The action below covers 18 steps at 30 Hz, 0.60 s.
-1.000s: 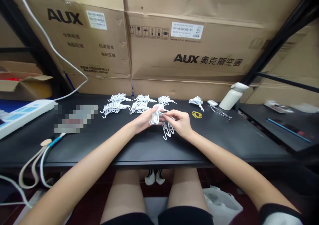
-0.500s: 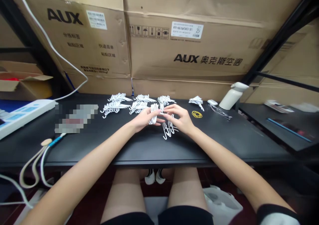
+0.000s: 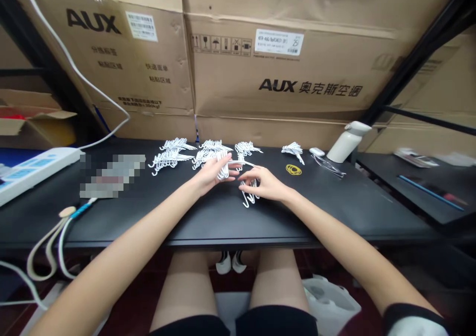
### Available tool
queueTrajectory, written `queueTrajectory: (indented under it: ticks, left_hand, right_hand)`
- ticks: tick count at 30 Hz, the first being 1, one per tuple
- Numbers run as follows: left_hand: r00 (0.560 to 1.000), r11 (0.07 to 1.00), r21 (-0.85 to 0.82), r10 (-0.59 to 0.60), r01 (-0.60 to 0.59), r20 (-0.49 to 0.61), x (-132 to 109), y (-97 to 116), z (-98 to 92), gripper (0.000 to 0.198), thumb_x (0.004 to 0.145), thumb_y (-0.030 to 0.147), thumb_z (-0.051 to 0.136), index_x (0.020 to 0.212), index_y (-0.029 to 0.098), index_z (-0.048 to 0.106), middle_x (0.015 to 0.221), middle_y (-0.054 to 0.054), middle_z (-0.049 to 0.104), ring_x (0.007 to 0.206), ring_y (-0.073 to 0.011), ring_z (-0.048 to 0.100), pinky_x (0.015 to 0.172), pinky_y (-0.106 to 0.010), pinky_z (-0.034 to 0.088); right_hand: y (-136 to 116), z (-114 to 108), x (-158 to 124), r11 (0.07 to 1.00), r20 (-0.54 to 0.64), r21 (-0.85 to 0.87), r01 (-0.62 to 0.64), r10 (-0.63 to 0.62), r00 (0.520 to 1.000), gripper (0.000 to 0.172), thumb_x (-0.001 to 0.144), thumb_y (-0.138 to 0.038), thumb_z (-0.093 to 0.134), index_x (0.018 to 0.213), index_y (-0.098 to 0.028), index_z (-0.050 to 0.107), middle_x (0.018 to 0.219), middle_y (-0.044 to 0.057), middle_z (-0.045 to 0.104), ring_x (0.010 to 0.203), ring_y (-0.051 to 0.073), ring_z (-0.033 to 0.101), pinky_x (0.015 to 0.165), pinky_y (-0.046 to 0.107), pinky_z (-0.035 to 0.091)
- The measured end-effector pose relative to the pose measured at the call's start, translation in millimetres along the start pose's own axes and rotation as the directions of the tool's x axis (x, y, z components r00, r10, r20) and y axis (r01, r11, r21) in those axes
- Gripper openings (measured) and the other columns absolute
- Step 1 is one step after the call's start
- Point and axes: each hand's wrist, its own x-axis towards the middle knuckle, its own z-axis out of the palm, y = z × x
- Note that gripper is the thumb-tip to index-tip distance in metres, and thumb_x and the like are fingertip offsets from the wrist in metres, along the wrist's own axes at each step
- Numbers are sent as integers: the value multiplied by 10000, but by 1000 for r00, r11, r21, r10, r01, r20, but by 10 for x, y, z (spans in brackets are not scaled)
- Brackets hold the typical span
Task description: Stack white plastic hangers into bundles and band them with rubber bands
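With the left hand [image 3: 208, 176] I pinch a hook bunch [image 3: 223, 169]; loose hooks [image 3: 247, 199] lie on the surface [image 3: 208, 219] beneath my curled right hand [image 3: 265, 183], and whether it grips any I cannot tell.

white hooks [image 3: 167, 158] in clusters, yellow bands [image 3: 294, 170] and a pale bottle [image 3: 343, 145] are carried by the black tabletop [image 3: 208, 219].

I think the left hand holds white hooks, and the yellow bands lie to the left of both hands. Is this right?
Only the side is wrong: the head view shows the yellow bands to the right of the left hand and the right hand. The left hand does hold white hooks.
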Motion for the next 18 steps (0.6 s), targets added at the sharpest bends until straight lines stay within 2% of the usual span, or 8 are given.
queueTrajectory:
  ticks: [2, 5, 8, 11, 15, 18]
  left_hand:
    - [1000, 1000, 16, -3, 3, 17, -1, -9, -1, 300, 816, 441, 625, 874, 147, 615, 1022, -126, 717, 701, -149, 690, 604, -246, 563]
    - [999, 1000, -1, 2, -2, 34, -2, -5, -1, 294, 819, 436, 624, 868, 147, 609, 994, -120, 721, 713, -154, 692, 606, -245, 560]
    - [1000, 998, -53, 17, -17, 3, 2, 16, -4, 257, 841, 408, 604, 877, 154, 595, 891, -86, 727, 664, -135, 678, 579, -234, 552]
    - [998, 995, -92, 33, -37, -54, 9, 31, -13, 222, 851, 377, 600, 892, 160, 580, 794, -42, 709, 604, -109, 653, 552, -220, 544]
    - [998, 997, -69, 37, -40, -47, 15, 18, -20, 216, 840, 359, 621, 881, 150, 584, 794, -43, 701, 624, -105, 651, 557, -212, 541]
    - [999, 999, -39, 26, -27, -27, 7, 0, -12, 227, 808, 349, 663, 884, 149, 587, 831, -58, 709, 665, -114, 660, 589, -219, 542]
  right_hand:
    - [-5, 53, 15, 972, -58, 217, -95, 110, 992, 114, 692, -260, 714, 771, -179, 721, 612, -7, 686, 598, 137, 608, 780, 335, 462]
    - [23, 77, 40, 854, -143, 490, -174, 275, 951, 212, 667, -303, 726, 819, -156, 713, 663, 24, 707, 613, 160, 639, 664, 302, 490]
    - [72, 30, 69, 785, -198, 596, -168, 346, 917, 294, 672, -341, 726, 901, -161, 684, 764, 43, 724, 692, 176, 669, 682, 306, 518]
    - [123, -75, 89, 719, -214, 678, -153, 392, 895, 290, 685, -351, 716, 913, -182, 663, 801, 32, 712, 694, 154, 656, 658, 282, 527]
    - [183, -244, 88, 652, -207, 747, -131, 415, 886, 271, 750, -373, 647, 975, -223, 626, 855, 18, 691, 602, 113, 598, 532, 242, 502]
    - [201, -319, 84, 592, -191, 797, -123, 439, 878, 252, 749, -322, 641, 985, -242, 608, 858, 1, 684, 616, 112, 606, 556, 239, 524]
